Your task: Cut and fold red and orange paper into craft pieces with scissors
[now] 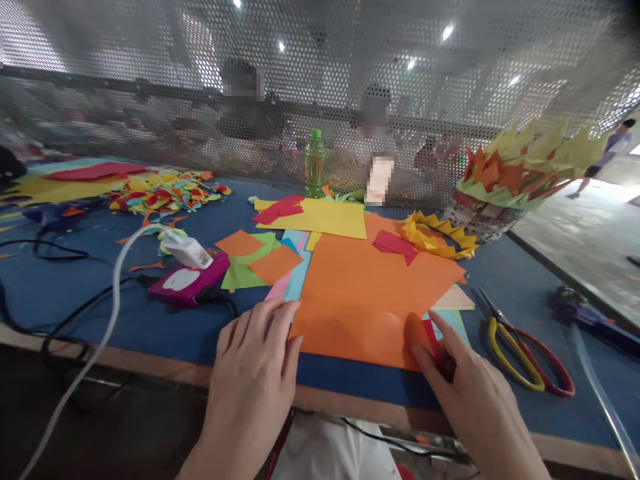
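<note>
A large orange paper sheet lies before me on the blue tabletop, over pink and light blue sheets. My left hand rests at its left edge, fingers loosely stretched and the thumb apart. On the other side, my right hand pinches the sheet's lower right corner between thumb and fingers; the corner curls up and a bit of red paper shows there. Small orange and green squares lie to the left. Red paper pieces and a ring of yellow folded paper points lie behind the sheet.
Scissors and a dark blue tool lie at right. A magenta power strip with a white charger and cables is at left. Behind stand a green bottle, a paper-decorated basket and a perforated metal screen.
</note>
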